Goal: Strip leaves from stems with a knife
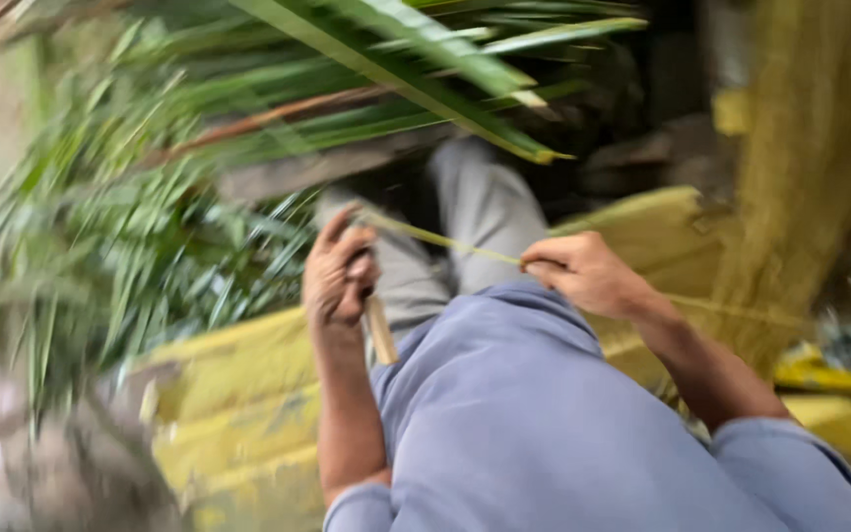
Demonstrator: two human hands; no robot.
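Thin pale-green leaf rib (445, 241), taut

No packages, labels, signs or screens are visible here.

Two hands (339, 278), one leaf rib (445, 242), one wooden-handled tool (380, 330).

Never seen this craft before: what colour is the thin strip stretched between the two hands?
The thin strip is pale yellow-green, seen best in the head view, though blurred.
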